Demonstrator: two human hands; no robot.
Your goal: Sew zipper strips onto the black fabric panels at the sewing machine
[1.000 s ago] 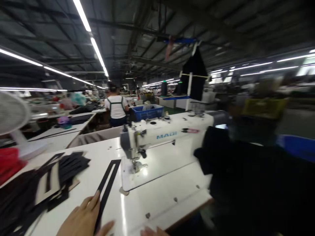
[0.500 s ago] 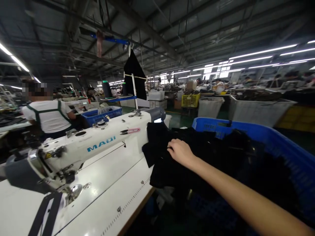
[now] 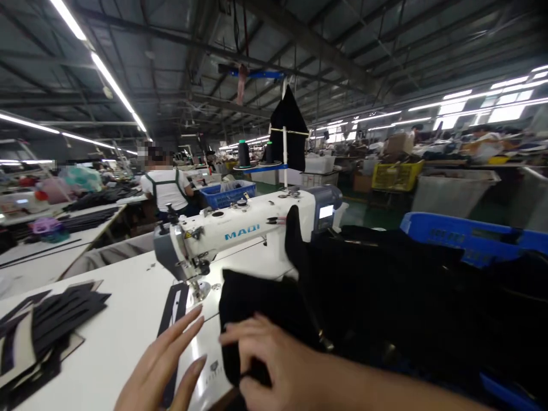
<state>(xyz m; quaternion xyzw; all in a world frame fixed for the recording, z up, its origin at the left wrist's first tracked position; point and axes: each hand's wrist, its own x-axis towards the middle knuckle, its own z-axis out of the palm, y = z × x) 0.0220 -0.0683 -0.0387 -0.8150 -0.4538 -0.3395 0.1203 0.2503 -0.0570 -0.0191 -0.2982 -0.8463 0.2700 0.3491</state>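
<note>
My right hand (image 3: 280, 357) pinches the edge of a black fabric piece (image 3: 261, 288) at the front of the white sewing table. This fabric runs back to the right into a larger dark heap of cloth (image 3: 398, 285), with small shiny metal bits showing on it. To the left, my left hand (image 3: 165, 362) is open over the tabletop, fingers spread towards the fabric, nothing in it. Behind both hands stands a white sewing machine (image 3: 246, 228) marked MAQI, its needle area just beyond my left fingertips.
Flat black and beige cut pieces (image 3: 64, 319) are stacked on the table's left. A blue crate (image 3: 449, 231) stands at right, behind the dark cloth. Pink-handled thread snips (image 3: 277, 220) lie on the machine. Further back, a person in a white shirt (image 3: 169, 188) faces away.
My view has swung left. The right hand has drawn black fabric from the heap at the crate onto the table in front of the machine. My left hand has come into view.
</note>
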